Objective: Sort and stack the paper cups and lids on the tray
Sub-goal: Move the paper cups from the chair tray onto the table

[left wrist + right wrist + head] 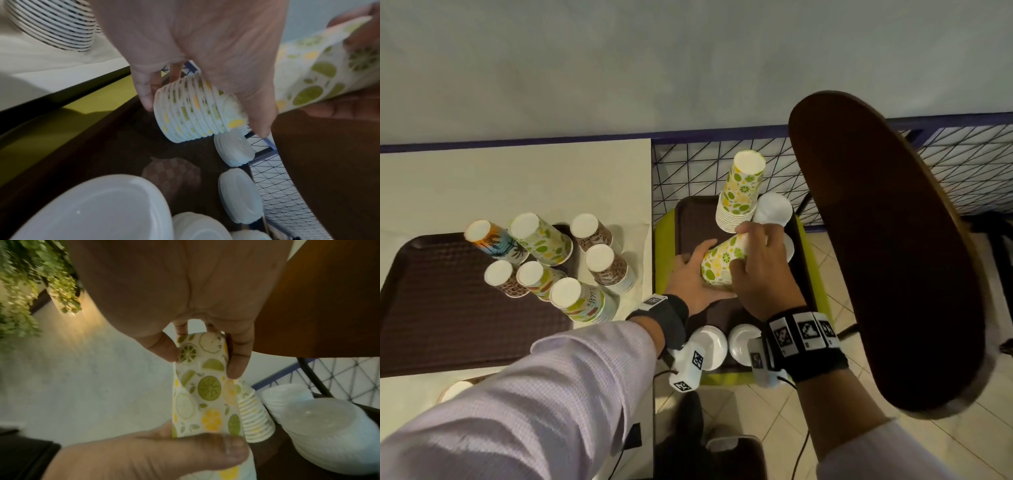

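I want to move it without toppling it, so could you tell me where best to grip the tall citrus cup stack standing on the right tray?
Probably from above: wrap the fingers round the upper wall of the tall citrus stack. It stands rims-down, lids crowd its right base, and the hands work just before it.

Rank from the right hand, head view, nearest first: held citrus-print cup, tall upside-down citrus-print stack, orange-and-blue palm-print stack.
1. Citrus-print paper cup: gripped by the right hand, lying tilted over the brown tray on the right.
2. Tall upside-down citrus-print cup stack: just beyond the hand, at that tray's back.
3. Orange-and-blue palm-print cup stack: far left, on the other brown tray.
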